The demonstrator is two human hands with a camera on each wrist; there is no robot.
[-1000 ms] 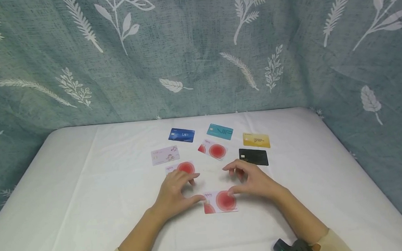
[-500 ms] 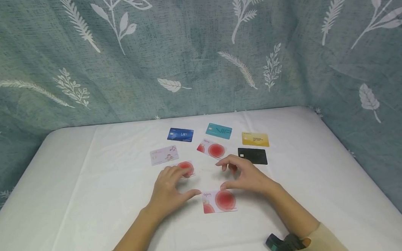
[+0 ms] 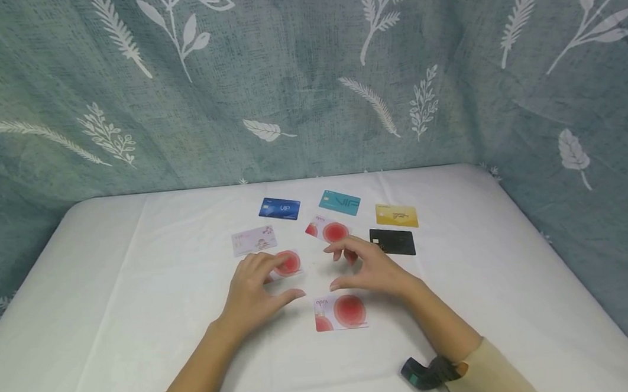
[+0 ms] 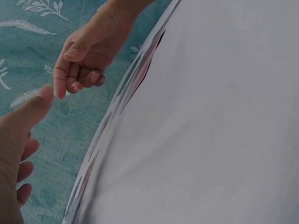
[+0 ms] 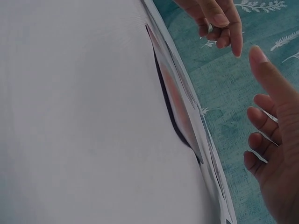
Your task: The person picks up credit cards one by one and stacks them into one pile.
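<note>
A white card with red circles, the front card [image 3: 341, 312], lies flat on the white cloth nearest me, touched by neither hand. To its upper left my left hand [image 3: 255, 291] hovers with relaxed fingers and thumb spread. Those fingers partly cover a second red-circle card [image 3: 289, 262]. My right hand [image 3: 373, 270] is held above the cloth, loosely bent and holding nothing, between the front card and a black card [image 3: 393, 243]. Its fingertips overlap the lower edge of a third red-circle card [image 3: 321, 226]. In the left wrist view the thumb of my left hand [image 4: 18, 149] points toward the right hand.
Farther back lie a blue VIP card [image 3: 280, 209], a teal card [image 3: 339, 202] and a gold card [image 3: 397, 215]. A pale pink card [image 3: 254, 240] sits left of the group. A patterned green curtain [image 3: 288, 102] hangs behind the table [image 3: 139, 323].
Both thumbs have come away from the front card. The right hand has shifted left and away from me, the left hand slightly left. The front card stays flat in its place.
</note>
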